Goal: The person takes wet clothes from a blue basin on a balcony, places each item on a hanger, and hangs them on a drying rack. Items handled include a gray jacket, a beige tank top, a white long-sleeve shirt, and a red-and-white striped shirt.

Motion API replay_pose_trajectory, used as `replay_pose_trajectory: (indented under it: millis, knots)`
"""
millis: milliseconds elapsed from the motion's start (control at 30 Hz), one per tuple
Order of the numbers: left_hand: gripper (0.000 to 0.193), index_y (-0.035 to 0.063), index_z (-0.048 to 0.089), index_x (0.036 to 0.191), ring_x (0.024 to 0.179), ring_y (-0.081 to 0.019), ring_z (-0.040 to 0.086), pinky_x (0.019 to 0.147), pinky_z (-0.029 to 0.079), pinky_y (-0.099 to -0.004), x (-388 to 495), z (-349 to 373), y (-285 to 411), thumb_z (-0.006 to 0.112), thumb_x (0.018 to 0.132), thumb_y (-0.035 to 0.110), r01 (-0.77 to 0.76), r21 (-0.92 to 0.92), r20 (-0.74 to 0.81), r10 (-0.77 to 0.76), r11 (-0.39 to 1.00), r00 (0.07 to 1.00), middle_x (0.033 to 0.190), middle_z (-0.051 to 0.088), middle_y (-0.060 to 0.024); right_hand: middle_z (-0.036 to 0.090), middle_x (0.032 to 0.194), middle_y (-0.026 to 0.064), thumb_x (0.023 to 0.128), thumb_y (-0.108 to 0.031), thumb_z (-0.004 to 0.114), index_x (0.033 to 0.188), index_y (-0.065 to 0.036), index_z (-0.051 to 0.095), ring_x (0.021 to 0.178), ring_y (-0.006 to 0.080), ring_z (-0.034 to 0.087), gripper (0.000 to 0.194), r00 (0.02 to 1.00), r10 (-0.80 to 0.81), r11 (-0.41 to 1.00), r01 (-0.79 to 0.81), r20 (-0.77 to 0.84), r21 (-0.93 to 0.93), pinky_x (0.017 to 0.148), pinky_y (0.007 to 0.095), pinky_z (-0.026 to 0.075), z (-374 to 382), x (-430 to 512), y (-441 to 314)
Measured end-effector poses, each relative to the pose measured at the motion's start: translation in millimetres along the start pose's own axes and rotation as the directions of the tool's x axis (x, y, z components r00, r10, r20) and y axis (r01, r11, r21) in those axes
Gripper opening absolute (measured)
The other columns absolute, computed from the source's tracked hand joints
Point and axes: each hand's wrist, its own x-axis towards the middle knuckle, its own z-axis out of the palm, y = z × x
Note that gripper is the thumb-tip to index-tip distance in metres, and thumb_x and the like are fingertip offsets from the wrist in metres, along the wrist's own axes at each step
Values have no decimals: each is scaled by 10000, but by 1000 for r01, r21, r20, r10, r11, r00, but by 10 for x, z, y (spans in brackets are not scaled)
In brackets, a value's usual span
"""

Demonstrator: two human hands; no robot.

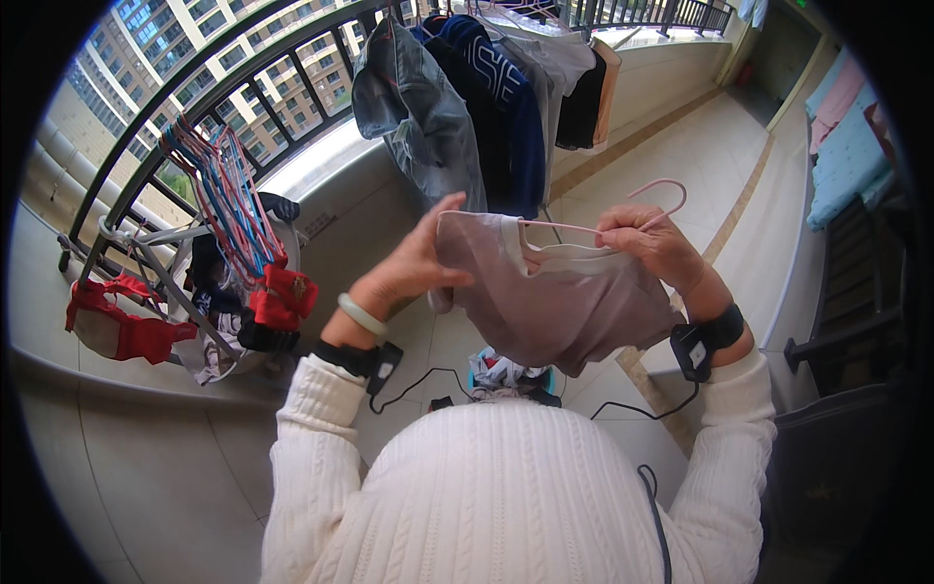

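Observation:
A mauve shirt (540,306) with a pale neckband hangs before me on a pink clothes hanger (565,228). My right hand (646,241) grips the hanger just below its hook, with the thumb along the bar near the neckline. At the shirt's left shoulder, my left hand (419,255) has its thumb and fingers spread wide. The left thumb lies over the cloth, and the palm is against the shoulder edge. The hanger's left end is hidden inside the shirt.
Empty hangers (233,197) hang bunched on the railing at left, above a folding rack (157,263) with a red bra (131,321). Jeans (427,109) and a navy top (503,87) hang ahead. A blue basin (551,381) of laundry stands on the floor. Black cables (430,374) run from my wrists.

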Motion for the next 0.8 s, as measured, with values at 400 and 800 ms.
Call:
replay_pose_trajectory:
  millis: [400,800]
  knots:
    - [293,5,662,1144,938,-102,607,857,507,-236,59,-373,-396,641,858,-54,151,9,-232,-144,989,962,1033,665,-12,601,771,76,870,-42,553,802,9,655,753,161,551,132,1000,-10,966,11,6,-259,693,263,438,-272,-150,12]
    - [150,25,627,934,794,-331,628,720,516,-398,383,318,349,579,956,165,-360,734,174,352,576,920,861,651,-153,610,744,51,825,-103,584,800,11,655,760,138,562,137,1000,-22,991,22,-2,-129,715,258,443,-125,248,-4]
